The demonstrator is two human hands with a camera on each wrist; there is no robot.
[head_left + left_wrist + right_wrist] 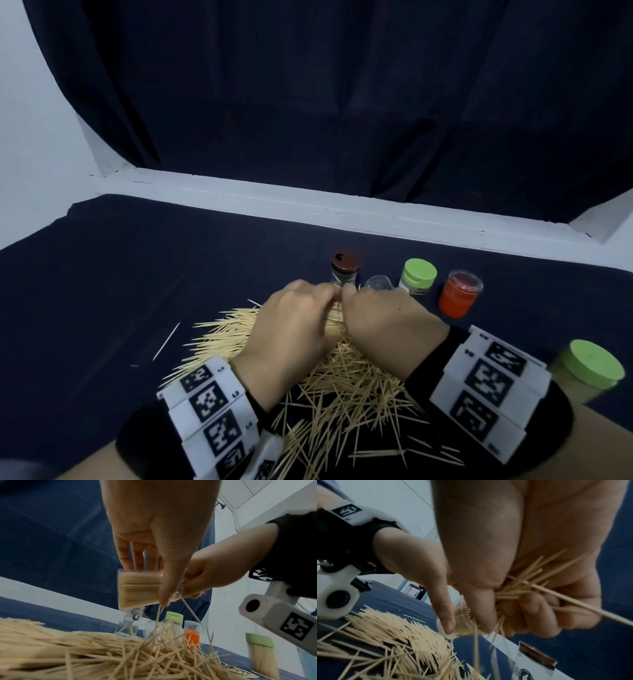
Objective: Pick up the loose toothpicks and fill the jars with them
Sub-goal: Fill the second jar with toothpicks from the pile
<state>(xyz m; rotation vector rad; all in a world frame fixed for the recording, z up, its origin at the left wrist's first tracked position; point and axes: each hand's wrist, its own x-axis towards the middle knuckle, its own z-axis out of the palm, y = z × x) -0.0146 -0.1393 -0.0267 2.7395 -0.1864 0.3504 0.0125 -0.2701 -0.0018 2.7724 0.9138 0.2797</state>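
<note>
Head view shows a table covered with a dark blue cloth, and a dark curtain hangs behind its far edge. Toward the far right part of the table stands a row of small containers: a clear jar with a brown lid, a clear empty jar without lid, a jar with a green lid, and a clear jar with red inside. Another green-lidded jar, full of toothpicks, stands near the right edge of the table, close to the right wrist band.

Both hands hide the middle of the work from above. A large pile of loose toothpicks lies on the cloth at the near middle of the table, under and around the hands; they are pale wood, thin and pointed, partly in parallel bundles on the left and crossed in disorder on the right.

The left hand holds a small clear jar, tilted on its side above the pile and already packed tight with toothpicks, fingers behind it and thumb in front. The right hand has its fingers curled around a bunch of toothpicks at the mouth of this jar. A few toothpicks hang loose below the hands.
</note>
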